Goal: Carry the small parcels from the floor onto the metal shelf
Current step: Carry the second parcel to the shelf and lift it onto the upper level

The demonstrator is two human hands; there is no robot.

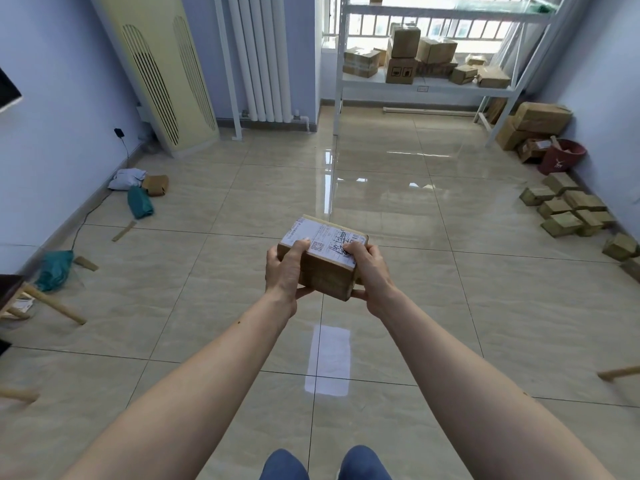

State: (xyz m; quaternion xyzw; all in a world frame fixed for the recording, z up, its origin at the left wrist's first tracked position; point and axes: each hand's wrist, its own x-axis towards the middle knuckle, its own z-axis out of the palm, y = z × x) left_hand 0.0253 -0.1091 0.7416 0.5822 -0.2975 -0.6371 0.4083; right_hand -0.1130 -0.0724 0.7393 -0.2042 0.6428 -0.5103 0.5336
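I have the small labelled parcel (323,256) clamped between both hands, left hand (284,268) and right hand (370,271), fingers wrapped over its near corners. The metal shelf (426,85) lies straight ahead, well apart, across open floor (398,174).

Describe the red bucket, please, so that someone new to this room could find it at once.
Start at the white metal shelf under the window and look down past its right leg to the right-hand wall. Among the brown cardboard boxes on the floor stands the bucket. It is the only round, dark red thing there, with a small white mark on its side.
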